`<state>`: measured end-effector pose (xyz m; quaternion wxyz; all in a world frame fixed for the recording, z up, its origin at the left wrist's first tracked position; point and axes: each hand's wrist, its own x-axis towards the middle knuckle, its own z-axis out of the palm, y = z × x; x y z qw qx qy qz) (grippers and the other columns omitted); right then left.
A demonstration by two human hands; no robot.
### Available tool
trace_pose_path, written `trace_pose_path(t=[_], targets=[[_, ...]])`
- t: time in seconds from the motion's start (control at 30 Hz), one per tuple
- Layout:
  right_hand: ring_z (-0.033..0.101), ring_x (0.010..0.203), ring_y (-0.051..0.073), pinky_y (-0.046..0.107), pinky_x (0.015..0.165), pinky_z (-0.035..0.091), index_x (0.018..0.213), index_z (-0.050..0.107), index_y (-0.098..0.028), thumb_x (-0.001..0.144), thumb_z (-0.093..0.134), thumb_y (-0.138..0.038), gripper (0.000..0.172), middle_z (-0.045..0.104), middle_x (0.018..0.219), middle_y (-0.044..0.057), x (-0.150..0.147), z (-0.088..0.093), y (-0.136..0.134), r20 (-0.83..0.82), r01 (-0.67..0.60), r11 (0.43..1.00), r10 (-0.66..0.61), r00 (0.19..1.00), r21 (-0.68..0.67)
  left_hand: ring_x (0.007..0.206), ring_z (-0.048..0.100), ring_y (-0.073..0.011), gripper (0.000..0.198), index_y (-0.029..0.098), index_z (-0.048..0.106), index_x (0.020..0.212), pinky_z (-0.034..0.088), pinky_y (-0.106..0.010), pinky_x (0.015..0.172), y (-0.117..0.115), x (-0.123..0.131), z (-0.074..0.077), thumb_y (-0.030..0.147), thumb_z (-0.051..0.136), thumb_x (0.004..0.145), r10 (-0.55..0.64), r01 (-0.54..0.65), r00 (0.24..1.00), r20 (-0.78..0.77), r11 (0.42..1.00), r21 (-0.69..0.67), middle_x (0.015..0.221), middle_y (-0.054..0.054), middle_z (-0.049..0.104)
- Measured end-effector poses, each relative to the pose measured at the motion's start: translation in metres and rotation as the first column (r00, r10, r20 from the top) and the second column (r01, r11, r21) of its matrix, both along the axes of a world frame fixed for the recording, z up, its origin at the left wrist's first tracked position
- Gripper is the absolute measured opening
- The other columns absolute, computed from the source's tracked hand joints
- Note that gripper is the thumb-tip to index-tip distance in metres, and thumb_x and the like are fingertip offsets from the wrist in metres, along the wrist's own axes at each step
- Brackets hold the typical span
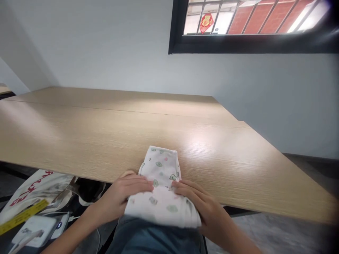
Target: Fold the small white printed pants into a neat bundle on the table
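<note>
A white cloth [161, 197] printed with small green and pink figures lies folded at the front edge of the wooden table [106, 137], its near end hanging over my lap. My left hand [132, 188] rests on the cloth's left side with the fingers stretched out flat. On the right side, my right hand [196, 199] lies with its fingers spread over the cloth and its thumb side hidden near the edge.
At the lower left, below the table edge, are a white bag [29, 190] with red lettering, a yellow strip [23, 216], and a white charger [35, 229] with cables. A wall and a barred window [251, 17] stand beyond the table.
</note>
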<state>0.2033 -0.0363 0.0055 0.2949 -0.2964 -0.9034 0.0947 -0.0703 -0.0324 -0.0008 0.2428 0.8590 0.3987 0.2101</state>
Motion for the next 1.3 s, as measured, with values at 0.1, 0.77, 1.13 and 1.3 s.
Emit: trace_pose_path(t=[0.1,0.77,1.13,1.3], targets=[[0.058,0.069,0.013,0.022,0.060,0.047,0.087,0.057,-0.014,0.085,0.046,-0.027,0.017,0.062,0.077,0.003,-0.010,0.006,0.013,-0.141,0.201,0.943,-0.244,0.959,-0.263,0.084,0.053,-0.0156,0.041,0.023,0.063,0.091,0.045,-0.026,0.081,0.019,0.016,0.008,0.056,0.039,0.083,0.335,-0.293,0.927,0.166,0.927,-0.235,0.089,-0.003,0.058],[0.031,0.126,0.026,0.048,0.102,0.027,0.132,0.042,-0.010,0.094,0.023,-0.030,0.047,0.037,0.136,0.005,-0.047,-0.009,0.050,0.103,0.501,0.865,-0.502,0.859,0.038,0.130,0.019,-0.0210,0.048,0.030,0.029,0.131,0.012,-0.053,0.115,0.044,0.059,0.005,0.046,0.024,0.087,0.527,-0.529,0.847,-0.072,0.848,-0.011,0.135,0.000,0.028],[0.051,0.076,0.015,0.030,0.069,0.036,0.088,0.057,-0.019,0.084,0.045,-0.016,0.013,0.059,0.081,0.000,-0.048,-0.005,-0.028,-0.232,0.463,0.886,-0.453,0.861,-0.012,0.120,0.034,-0.0158,0.039,0.027,0.042,0.122,0.028,-0.035,0.110,0.057,0.037,0.039,0.044,0.035,0.087,0.594,-0.593,0.805,-0.005,0.804,-0.035,0.126,0.002,0.040],[0.046,0.074,0.019,0.032,0.068,0.029,0.081,0.058,-0.019,0.087,0.040,-0.021,0.019,0.056,0.076,0.002,-0.065,-0.013,-0.014,-0.181,0.537,0.836,-0.548,0.817,-0.111,0.113,0.039,-0.0211,0.028,0.028,0.052,0.112,0.026,-0.039,0.107,0.085,0.058,0.048,0.030,0.046,0.085,0.457,-0.458,0.889,-0.038,0.888,-0.042,0.115,-0.001,0.048]])
